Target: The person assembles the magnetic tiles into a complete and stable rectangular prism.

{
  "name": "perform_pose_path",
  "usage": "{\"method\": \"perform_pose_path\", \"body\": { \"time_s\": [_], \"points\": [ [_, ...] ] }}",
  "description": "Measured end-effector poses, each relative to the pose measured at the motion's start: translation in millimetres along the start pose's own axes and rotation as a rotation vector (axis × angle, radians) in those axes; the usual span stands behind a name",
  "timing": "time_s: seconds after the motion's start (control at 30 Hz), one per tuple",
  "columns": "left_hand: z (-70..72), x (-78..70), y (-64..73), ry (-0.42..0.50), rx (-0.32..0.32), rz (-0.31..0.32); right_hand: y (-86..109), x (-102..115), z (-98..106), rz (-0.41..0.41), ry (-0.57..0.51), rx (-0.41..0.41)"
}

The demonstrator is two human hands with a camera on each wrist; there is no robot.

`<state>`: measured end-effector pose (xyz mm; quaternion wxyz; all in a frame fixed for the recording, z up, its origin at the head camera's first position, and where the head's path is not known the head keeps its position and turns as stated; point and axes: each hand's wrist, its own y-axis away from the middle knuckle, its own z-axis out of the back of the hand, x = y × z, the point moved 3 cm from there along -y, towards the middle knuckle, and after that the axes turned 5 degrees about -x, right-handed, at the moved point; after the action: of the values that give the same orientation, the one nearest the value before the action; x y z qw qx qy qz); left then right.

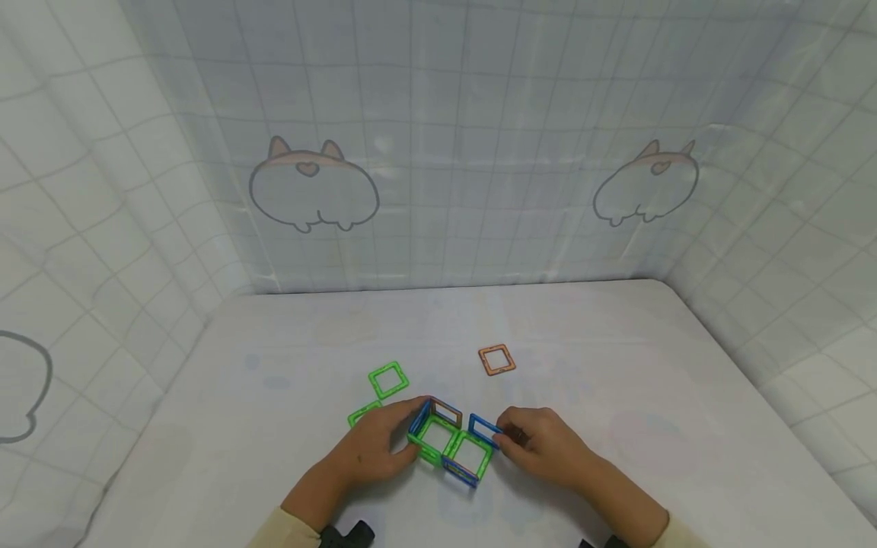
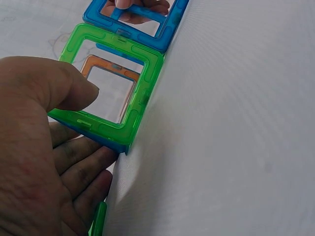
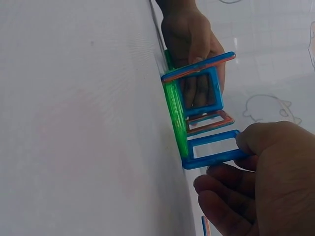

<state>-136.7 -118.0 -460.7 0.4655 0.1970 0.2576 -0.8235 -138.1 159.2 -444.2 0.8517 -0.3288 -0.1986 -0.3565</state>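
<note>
A small structure of magnetic square tiles stands on the table, with two green base tiles (image 1: 455,441) side by side. Upright on them are a blue left wall, an orange back wall (image 1: 447,411), a green front wall (image 2: 142,98) and a blue front wall (image 1: 460,472). My left hand (image 1: 373,449) grips the left end, thumb over the green front wall and fingers behind the blue side. Between thumb and fingers my right hand (image 1: 544,445) pinches a blue square tile (image 3: 211,160), its lower edge at the back of the right green base tile.
Behind the left hand lie a loose green tile (image 1: 389,380) and another green tile (image 1: 363,413), partly covered by that hand. An orange tile (image 1: 496,360) lies farther back. Grid-patterned sheeting (image 1: 479,152) encloses the white table (image 1: 274,426) at the back and sides.
</note>
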Motion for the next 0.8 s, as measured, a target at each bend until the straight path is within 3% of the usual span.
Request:
{"method": "perform_pose_path", "body": {
  "time_s": [0.5, 0.8],
  "points": [
    [1.5, -1.9, -2.3, -0.003, 0.014, 0.025, -6.1, 2.7, -2.2, -0.031, 0.027, 0.025],
    [1.8, -3.2, -2.0, -0.007, -0.018, -0.019, -8.7, 4.5, -3.9, -0.011, 0.035, 0.013]
  ]
}}
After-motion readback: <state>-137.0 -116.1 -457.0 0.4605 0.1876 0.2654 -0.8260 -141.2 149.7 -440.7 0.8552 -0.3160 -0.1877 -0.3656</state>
